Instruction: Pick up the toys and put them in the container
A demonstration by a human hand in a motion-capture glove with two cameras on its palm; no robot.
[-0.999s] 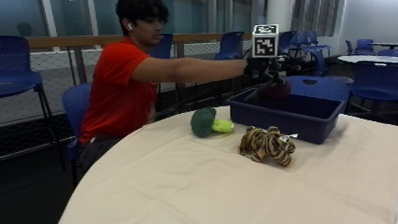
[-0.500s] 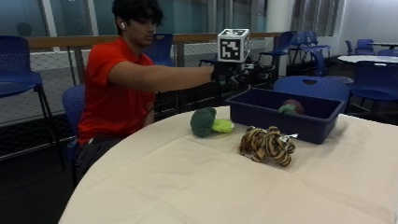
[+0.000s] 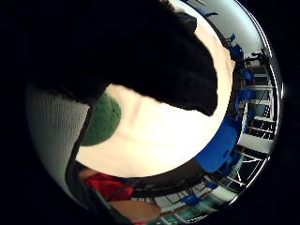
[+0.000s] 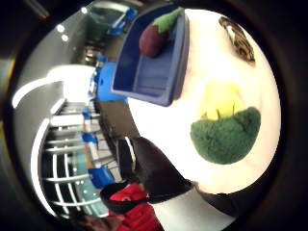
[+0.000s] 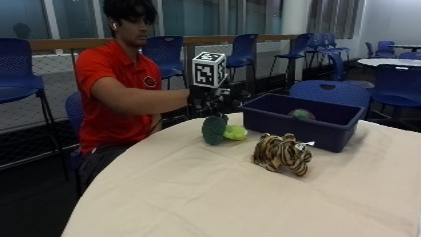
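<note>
Now we see the black-gloved right hand held in the air just above the green and yellow plush broccoli toy, not touching it and holding nothing. How far its fingers are spread we cannot tell, though one gloved finger reaches out over the tabletop in the little-finger-side palm view.

Directly beneath the hand the broccoli toy stands on the round table covered with a cream cloth. Its dark green head lies on the person's side and its pale yellow stalk points towards the dark blue rectangular plastic container, so its long axis runs roughly along the table edge from person to bin.

Beyond the hand, away from the person, the container sits on the cloth near the broccoli but apart from it. Inside lies a purple plush eggplant with a green top, resting against one end wall.

Further out, nearer the middle of the table, the striped orange and black plush tiger lies on its belly just in front of the container.

Around the table we see blue chairs, a railing and large windows.
</note>
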